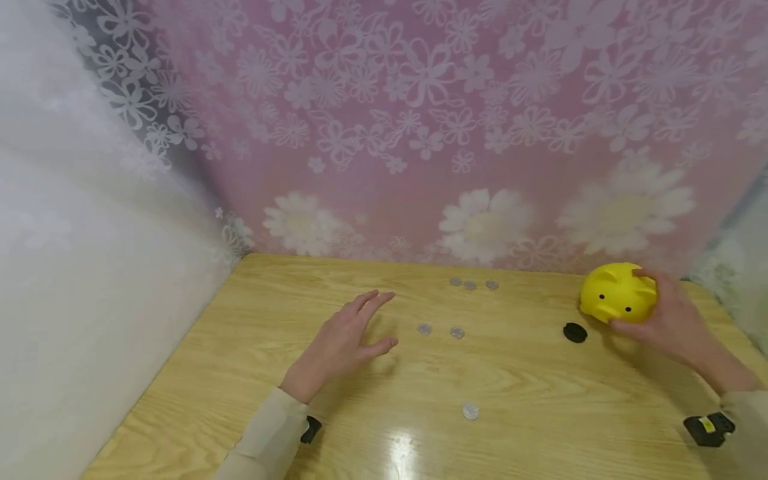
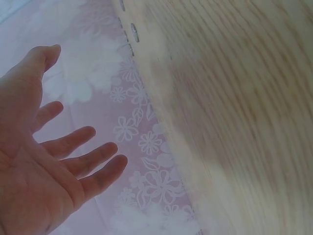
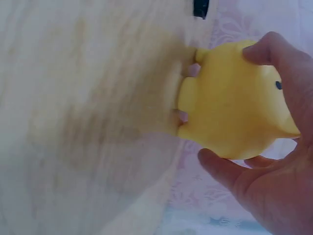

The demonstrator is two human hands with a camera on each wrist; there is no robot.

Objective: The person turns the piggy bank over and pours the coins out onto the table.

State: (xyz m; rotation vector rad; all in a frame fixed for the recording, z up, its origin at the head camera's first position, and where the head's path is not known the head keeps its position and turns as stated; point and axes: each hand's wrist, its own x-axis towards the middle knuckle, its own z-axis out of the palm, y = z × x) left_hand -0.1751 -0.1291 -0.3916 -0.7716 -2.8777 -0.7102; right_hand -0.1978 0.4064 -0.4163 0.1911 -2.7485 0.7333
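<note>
A yellow piggy bank [image 1: 618,293] with small black eyes is at the back right of the table, and my right hand [image 1: 675,320] grips it by its side, thumb in front and fingers behind. The right wrist view shows the piggy bank [image 3: 230,103] with its short feet right at the tabletop. Just in front of it lies a black oval piece [image 1: 575,333]. My left hand [image 1: 342,340] hovers over the left part of the table, fingers spread and holding nothing. Closest to it are two silver coins [image 1: 425,329], lying flat.
Three more coins [image 1: 470,285] lie near the back edge, and a single coin [image 1: 471,411] is nearer the front. A pink flowered curtain [image 1: 372,167] hangs behind the wooden table [image 1: 528,427]. Pale fabric [image 1: 90,233] hangs along the left side.
</note>
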